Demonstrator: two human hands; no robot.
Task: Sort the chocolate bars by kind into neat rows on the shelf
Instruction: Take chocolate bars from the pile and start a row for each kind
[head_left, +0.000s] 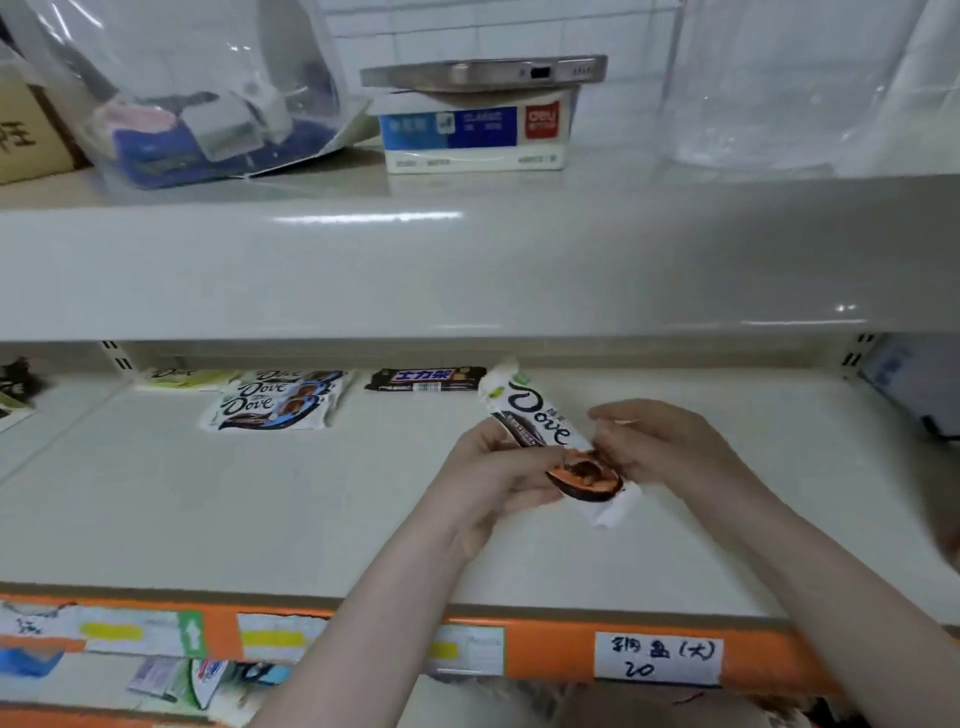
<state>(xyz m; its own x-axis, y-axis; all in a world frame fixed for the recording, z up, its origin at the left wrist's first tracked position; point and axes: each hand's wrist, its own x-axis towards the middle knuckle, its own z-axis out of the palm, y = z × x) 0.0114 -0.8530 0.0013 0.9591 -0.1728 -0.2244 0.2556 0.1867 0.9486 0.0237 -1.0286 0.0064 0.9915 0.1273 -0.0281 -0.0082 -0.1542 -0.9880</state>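
Dove bar in a white wrapper sits just right of the frame's centre, held over the shelf by both hands. The left hand curls its fingers round the bar's near-left side, and the right hand pinches its near end, so it is not yet set down.

Sorting looks partly done. At the back of the shelf, left of centre, a row of blue-and-white Dove bars lies overlapped; further left a pale green Dove bar peeks out, and a dark Snickers bar lies alone beside the held bar's far tip. The held bar seems a different kind from these, so it probably needs its own row. I cannot tell how many bars remain.
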